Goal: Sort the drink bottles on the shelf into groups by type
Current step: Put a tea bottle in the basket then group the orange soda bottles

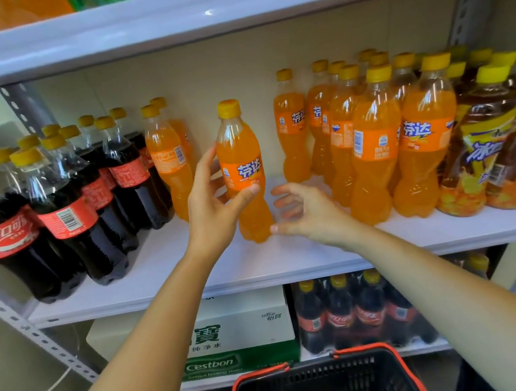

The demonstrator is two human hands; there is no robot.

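**One orange soda in hand, mid-shelf**

At the bottom centre of the frame sits a black basket (325,385) with a red rim. Just beyond it, on the lower shelf, are a white-and-green carton of water (235,337) and, to its right, a wrapped pack of cola (355,313).

Above these, in the middle of the frame, the left hand (216,207) grips an orange soda bottle (241,165), thumb across the lower edge of the label and fingers curled behind. The bottle leans slightly, alone in a gap on the white shelf (291,266). The right hand (304,209) holds nothing, its fingers loosely spread and its thumb tip at the bottle's base.

At the left stand the cola bottles (67,218), with two orange bottles (169,160) touching their right side. At the right the orange soda group (374,148) is packed tight, and the iced tea bottles (485,148) fill the far right. The upper shelf (228,13) crosses the top.
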